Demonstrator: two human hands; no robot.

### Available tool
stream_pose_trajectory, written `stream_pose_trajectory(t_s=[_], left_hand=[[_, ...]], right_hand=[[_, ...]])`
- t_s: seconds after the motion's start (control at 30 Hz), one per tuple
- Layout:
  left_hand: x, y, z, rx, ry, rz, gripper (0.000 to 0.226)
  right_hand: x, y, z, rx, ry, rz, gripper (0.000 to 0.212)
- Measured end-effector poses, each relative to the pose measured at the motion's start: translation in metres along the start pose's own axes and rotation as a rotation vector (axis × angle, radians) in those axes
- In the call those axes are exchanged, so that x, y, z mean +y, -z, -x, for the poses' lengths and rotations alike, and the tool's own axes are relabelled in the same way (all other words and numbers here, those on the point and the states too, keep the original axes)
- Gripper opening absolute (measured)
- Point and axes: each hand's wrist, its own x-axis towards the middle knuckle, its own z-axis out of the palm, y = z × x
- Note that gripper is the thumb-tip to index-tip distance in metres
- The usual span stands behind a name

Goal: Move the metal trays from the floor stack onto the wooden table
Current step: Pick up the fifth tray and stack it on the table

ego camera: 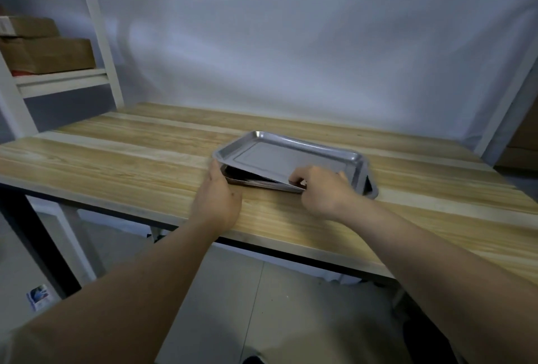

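A shiny metal tray (279, 154) lies tilted on top of a lower tray (371, 189) on the wooden table (116, 154), right of centre. Its near edge is lifted, so a dark gap shows beneath. My left hand (218, 200) presses against the near left corner of the stack, thumb on the top tray's rim. My right hand (323, 189) pinches the top tray's raised near edge, fingers curled over the rim. The floor stack is out of view.
A white shelf frame (99, 43) with brown cardboard boxes (46, 55) stands at the far left. A white sheet hangs behind the table. Tiled floor shows below the table's front edge, with a small printed packet (37, 296) lying at the lower left.
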Motion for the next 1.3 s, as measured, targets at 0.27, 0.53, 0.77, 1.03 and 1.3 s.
stream_pose_trajectory(t_s=[0.27, 0.53, 0.77, 1.03, 1.3], left_hand=[[-0.001, -0.002, -0.002, 0.002, 0.023, -0.054, 0.090], [-0.004, -0.005, -0.004, 0.005, 0.007, -0.091, 0.081], [-0.006, -0.004, -0.005, 0.011, 0.003, -0.069, 0.079], [-0.003, 0.003, 0.000, -0.020, 0.010, 0.057, 0.071], [-0.018, 0.028, 0.042, 0.234, 0.020, 0.504, 0.042]], right_hand=[[0.028, -0.001, 0.001, 0.048, -0.108, 0.127, 0.038], [0.005, -0.035, -0.004, -0.029, 0.094, 0.009, 0.055], [0.003, -0.047, -0.004, 0.024, 0.122, 0.018, 0.065], [-0.004, -0.044, -0.001, 0.017, 0.081, 0.008, 0.066], [-0.052, -0.067, 0.020, 0.224, 0.277, -0.138, 0.049]])
